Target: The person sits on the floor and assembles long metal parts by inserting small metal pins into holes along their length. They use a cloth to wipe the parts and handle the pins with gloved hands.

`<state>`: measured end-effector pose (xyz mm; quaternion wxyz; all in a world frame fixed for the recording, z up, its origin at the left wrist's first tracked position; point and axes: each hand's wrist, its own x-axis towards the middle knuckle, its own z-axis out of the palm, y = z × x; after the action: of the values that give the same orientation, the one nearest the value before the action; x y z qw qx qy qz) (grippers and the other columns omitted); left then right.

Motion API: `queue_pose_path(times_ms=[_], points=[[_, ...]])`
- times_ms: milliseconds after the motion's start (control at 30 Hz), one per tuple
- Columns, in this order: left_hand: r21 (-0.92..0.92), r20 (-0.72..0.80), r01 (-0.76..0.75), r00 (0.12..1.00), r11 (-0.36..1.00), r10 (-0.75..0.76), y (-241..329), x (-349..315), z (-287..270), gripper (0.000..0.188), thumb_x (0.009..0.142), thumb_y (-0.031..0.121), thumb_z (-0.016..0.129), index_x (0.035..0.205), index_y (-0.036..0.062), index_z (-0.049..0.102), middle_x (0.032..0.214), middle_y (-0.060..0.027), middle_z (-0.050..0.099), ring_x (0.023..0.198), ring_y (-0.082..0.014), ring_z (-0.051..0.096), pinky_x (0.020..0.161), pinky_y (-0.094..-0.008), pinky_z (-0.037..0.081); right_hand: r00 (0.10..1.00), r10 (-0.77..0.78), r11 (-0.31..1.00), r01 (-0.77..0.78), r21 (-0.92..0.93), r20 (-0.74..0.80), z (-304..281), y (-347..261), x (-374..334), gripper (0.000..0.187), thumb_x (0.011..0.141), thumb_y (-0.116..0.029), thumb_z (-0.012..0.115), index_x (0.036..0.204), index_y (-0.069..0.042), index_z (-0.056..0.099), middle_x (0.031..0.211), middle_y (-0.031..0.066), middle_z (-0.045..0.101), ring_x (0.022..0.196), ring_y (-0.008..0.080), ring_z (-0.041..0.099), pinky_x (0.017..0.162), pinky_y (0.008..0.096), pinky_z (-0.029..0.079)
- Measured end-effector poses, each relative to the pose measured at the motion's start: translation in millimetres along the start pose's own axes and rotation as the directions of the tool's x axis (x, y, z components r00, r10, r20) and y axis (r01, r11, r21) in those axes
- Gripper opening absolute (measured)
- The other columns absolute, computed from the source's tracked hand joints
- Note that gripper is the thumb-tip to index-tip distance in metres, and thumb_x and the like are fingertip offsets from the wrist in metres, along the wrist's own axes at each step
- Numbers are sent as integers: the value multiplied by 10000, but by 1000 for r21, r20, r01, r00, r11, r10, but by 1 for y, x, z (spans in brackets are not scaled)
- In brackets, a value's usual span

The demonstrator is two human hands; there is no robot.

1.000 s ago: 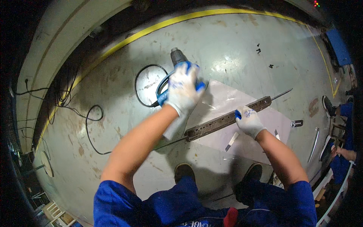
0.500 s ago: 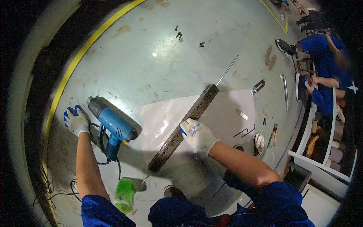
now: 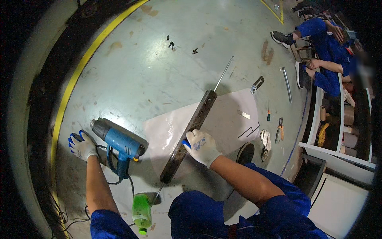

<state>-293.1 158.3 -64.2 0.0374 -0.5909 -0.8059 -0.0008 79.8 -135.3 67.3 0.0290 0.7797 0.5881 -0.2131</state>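
My right hand, in a white glove with blue fingertips, is closed over the middle of a long dark metal bar with holes along it. A thin metal rod sticks out of both ends of the bar, which lies slanted across a pale sheet on the floor. My left hand, gloved alike, rests on the floor with fingers spread and holds nothing. Just right of it lies a blue heat gun with a dark nozzle. A green bottle is near the rod's lower end.
Right of the sheet lie two hex keys, a screwdriver, pliers, a rag and a metal tube. Several small dark screws lie ahead. A co-worker sits at upper right beside an open drawer.
The whole view has shifted and turned slightly. My right shoe and knee now show below the sheet. Both hands keep about the same places, the right still on the bar.
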Motion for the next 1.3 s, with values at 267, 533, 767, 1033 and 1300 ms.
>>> queue_pose_path(times_ms=[267,533,767,1033,1300], points=[[46,-79,-23,996,999,27,-15,6,21,736,1002,595,481,1522,75,470,1576,-211,435,1473,-377,376,1238,-487,255,988,-59,984,82,-155,145,-2,0,11,225,926,-298,673,988,-87,627,974,128,671,855,297,709,756,421,575],[23,4,11,1000,1000,-11,0,-2,8,723,1007,583,482,1540,95,451,1608,-165,408,1494,-356,354,1244,-498,239,860,46,988,36,-151,508,-19,7,49,452,963,-458,552,1076,-45,697,984,178,722,963,353,730,786,485,589],[25,-29,34,999,999,-33,-11,2,2,724,998,569,512,1536,88,454,1612,-175,398,1490,-372,351,1244,-495,248,961,268,961,-262,83,-73,-64,49,221,667,960,-557,552,1371,-32,544,1327,270,626,1200,431,633,1030,501,503],[-11,-35,-15,999,1000,14,1,-1,2,703,981,520,562,1515,73,473,1590,-182,424,1473,-376,368,1233,-488,268,919,333,942,-333,37,-211,-73,73,335,615,1011,-424,470,1510,-65,465,1475,214,556,1368,363,537,1148,453,424],[-21,-106,-8,994,1000,6,-9,1,16,757,983,628,492,1508,84,490,1591,-190,426,1503,-376,328,1248,-506,224,931,299,948,-315,-48,-208,-60,83,346,413,929,-339,560,1240,-86,658,1230,237,695,1176,406,652,1049,465,494]])
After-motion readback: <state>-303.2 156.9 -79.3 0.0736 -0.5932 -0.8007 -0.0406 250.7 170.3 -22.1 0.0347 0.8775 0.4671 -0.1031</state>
